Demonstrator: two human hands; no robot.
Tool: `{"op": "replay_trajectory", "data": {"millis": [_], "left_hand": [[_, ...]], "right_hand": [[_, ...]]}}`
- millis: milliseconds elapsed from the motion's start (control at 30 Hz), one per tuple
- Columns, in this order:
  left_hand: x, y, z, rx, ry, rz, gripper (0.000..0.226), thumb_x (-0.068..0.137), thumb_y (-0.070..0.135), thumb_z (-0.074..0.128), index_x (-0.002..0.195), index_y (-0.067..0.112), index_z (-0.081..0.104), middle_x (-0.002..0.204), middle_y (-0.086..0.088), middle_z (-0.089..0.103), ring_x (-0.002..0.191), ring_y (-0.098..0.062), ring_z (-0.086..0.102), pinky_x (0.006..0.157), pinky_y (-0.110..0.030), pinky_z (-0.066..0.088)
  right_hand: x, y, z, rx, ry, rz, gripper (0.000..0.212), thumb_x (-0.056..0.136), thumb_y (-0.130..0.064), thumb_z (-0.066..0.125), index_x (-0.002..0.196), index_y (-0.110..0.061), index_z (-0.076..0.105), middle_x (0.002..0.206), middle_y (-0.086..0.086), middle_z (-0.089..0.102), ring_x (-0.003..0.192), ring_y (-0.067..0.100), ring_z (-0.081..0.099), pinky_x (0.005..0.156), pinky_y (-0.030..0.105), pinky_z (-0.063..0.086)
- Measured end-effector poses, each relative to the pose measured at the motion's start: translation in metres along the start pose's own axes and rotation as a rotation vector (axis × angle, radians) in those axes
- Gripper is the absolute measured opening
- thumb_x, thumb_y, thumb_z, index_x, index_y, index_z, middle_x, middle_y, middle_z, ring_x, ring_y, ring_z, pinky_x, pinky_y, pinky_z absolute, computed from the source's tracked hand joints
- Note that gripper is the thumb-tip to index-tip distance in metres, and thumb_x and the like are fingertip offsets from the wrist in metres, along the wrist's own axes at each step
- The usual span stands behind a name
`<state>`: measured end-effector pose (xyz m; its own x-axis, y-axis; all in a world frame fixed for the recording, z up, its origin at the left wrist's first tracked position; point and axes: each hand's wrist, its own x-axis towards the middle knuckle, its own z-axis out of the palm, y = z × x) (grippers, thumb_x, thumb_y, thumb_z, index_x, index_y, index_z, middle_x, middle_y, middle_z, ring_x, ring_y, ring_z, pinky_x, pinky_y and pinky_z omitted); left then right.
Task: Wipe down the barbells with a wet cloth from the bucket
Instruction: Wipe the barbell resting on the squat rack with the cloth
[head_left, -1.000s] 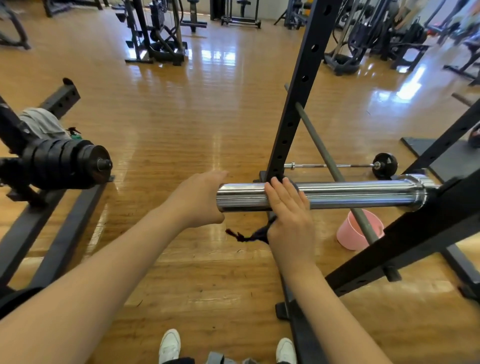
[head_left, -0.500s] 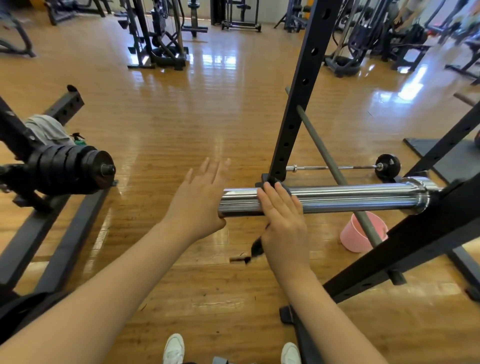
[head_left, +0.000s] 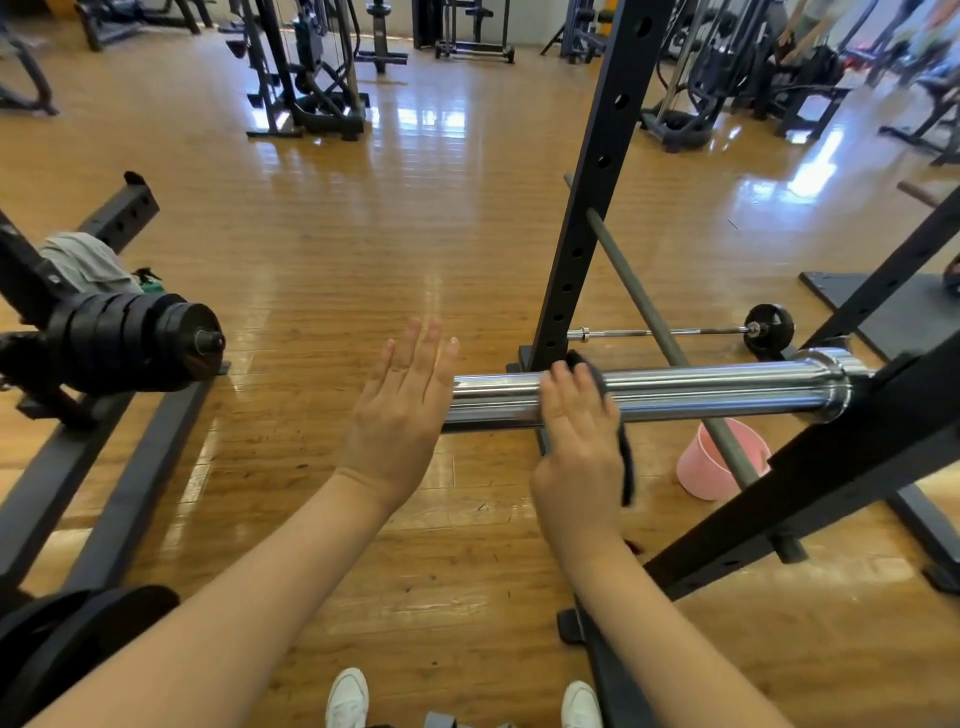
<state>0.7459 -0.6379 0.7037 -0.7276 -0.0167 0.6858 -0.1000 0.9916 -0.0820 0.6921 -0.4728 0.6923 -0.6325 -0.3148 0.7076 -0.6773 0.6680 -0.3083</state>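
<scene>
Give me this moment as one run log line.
step: wiping bar | right hand: pressing dark cloth on chrome sleeve | left hand: open at sleeve end | pink bucket: on floor

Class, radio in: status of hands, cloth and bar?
Left hand open at sleeve end. Right hand grips cloth on sleeve. Nothing blocking.

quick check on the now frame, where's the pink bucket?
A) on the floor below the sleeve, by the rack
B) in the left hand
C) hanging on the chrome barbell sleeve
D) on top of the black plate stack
A: the pink bucket stands on the wooden floor beneath the chrome barbell sleeve, next to the black rack, with a grey bar crossing in front of it.
</scene>
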Motion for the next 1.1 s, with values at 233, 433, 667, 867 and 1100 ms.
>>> {"op": "replay_trajectory", "data": {"millis": [233, 433, 667, 867, 1100], "left_hand": [[0.002, 0.001, -0.001, -0.001, -0.008, -0.001, 0.052, 0.084, -0.011, 0.040, 0.135, -0.003, 0.038, 0.138, -0.025, 0.046, 0.131, -0.037, 0.040, 0.113, -0.044, 0.027], [0.008, 0.000, -0.006, -0.008, -0.081, -0.008, 0.058, 0.070, -0.019, 0.059, 0.127, -0.008, 0.050, 0.129, -0.029, 0.053, 0.123, -0.041, 0.049, 0.105, -0.050, 0.030], [0.011, 0.001, -0.013, -0.039, -0.203, -0.045, 0.076, 0.054, -0.017, 0.077, 0.126, -0.009, 0.053, 0.128, -0.028, 0.054, 0.122, -0.040, 0.051, 0.102, -0.049, 0.031], [0.009, -0.001, -0.010, -0.072, -0.199, -0.070, 0.075, 0.055, -0.017, 0.078, 0.125, -0.008, 0.054, 0.129, -0.028, 0.054, 0.122, -0.041, 0.051, 0.103, -0.049, 0.029], [0.009, 0.001, -0.009, -0.105, -0.191, -0.086, 0.075, 0.053, -0.019, 0.076, 0.124, -0.009, 0.054, 0.128, -0.029, 0.054, 0.122, -0.042, 0.050, 0.103, -0.050, 0.029]], "right_hand": [[0.009, 0.062, -0.026, 0.023, -0.030, 0.005, 0.053, 0.081, 0.002, 0.033, 0.132, -0.002, 0.047, 0.137, 0.013, 0.047, 0.135, 0.021, 0.032, 0.115, 0.039, 0.019], [-0.004, 0.019, 0.001, 0.022, 0.075, 0.071, 0.055, 0.080, 0.008, 0.033, 0.133, -0.001, 0.047, 0.138, 0.015, 0.047, 0.135, 0.027, 0.032, 0.114, 0.047, 0.021], [-0.006, 0.039, -0.004, 0.081, 0.034, -0.131, 0.055, 0.082, 0.010, 0.041, 0.134, -0.006, 0.041, 0.138, 0.009, 0.044, 0.138, 0.018, 0.029, 0.116, 0.040, 0.019], [-0.010, 0.016, 0.015, 0.005, 0.203, 0.144, 0.057, 0.077, 0.015, 0.037, 0.133, 0.005, 0.044, 0.138, 0.020, 0.044, 0.136, 0.029, 0.026, 0.116, 0.040, 0.011], [-0.011, 0.038, -0.003, 0.036, 0.067, -0.116, 0.055, 0.083, 0.010, 0.038, 0.135, -0.006, 0.043, 0.139, 0.008, 0.042, 0.142, 0.011, 0.018, 0.115, 0.042, 0.019]]}}
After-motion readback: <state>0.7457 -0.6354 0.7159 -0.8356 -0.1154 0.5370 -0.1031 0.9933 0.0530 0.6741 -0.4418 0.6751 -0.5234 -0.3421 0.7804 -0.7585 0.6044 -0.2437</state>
